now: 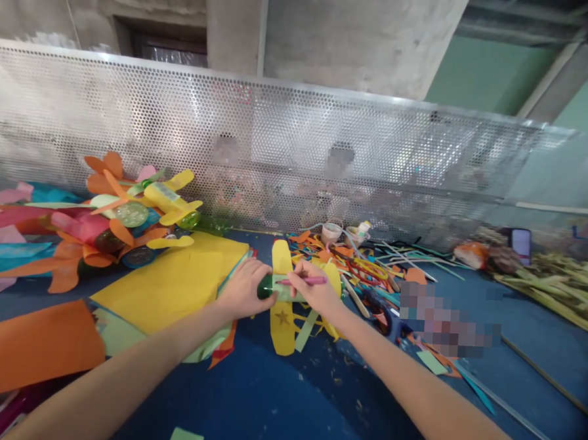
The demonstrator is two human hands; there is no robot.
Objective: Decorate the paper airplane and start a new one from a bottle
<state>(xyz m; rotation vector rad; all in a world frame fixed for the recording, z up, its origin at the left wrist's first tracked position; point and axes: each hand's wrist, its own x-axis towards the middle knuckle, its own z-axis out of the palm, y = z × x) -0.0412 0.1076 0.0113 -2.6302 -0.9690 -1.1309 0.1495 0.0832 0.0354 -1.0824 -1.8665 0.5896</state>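
Note:
A bottle craft (289,292) with a dark green end and a pale green middle lies on the blue table. Yellow wings (281,334) stick out from it, the lower one bearing a brown star. My left hand (248,288) is closed round the dark green end. In my right hand (315,288) is a pink pen (312,281), pinched between the fingers, its tip at the pale green middle. Yellow paper (173,276) lies left of my left hand.
Finished-looking paper and bottle crafts (91,229) are heaped at the left, above an orange sheet (41,344). Scissors (392,323), paper scraps and pipe cleaners (370,270) lie to the right. A perforated metal panel (288,147) stands behind the blue table (265,402).

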